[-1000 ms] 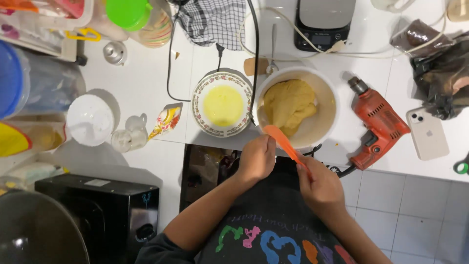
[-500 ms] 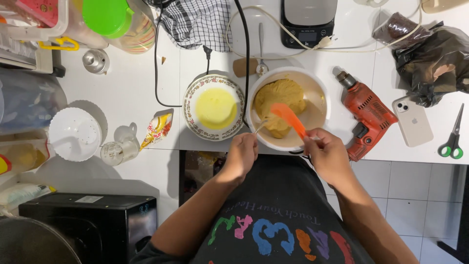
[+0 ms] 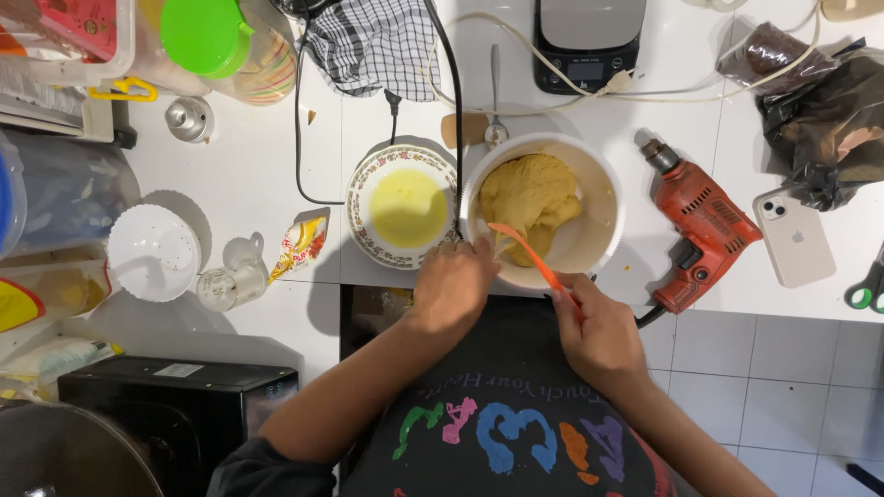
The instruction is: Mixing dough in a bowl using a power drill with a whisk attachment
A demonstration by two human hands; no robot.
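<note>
A white bowl (image 3: 597, 241) holds a lump of yellow dough (image 3: 532, 198) on the white counter. My right hand (image 3: 599, 331) grips the handle of an orange spatula (image 3: 529, 251), whose blade reaches over the near rim into the bowl beside the dough. My left hand (image 3: 453, 285) rests at the bowl's near-left rim, fingers curled against it, between the bowl and a patterned plate (image 3: 364, 221) filled with yellow liquid.
An orange power drill (image 3: 700, 221) and a white phone (image 3: 794, 237) lie right of the bowl. A kitchen scale (image 3: 589, 41), a spoon (image 3: 495, 92) and a checked cloth (image 3: 373, 41) are behind. A white lid (image 3: 152, 250), jars and a black appliance (image 3: 175, 414) stand left.
The spatula blade has come down from above the bowl's rim into the bowl by the dough. My left hand has moved up to the bowl's rim.
</note>
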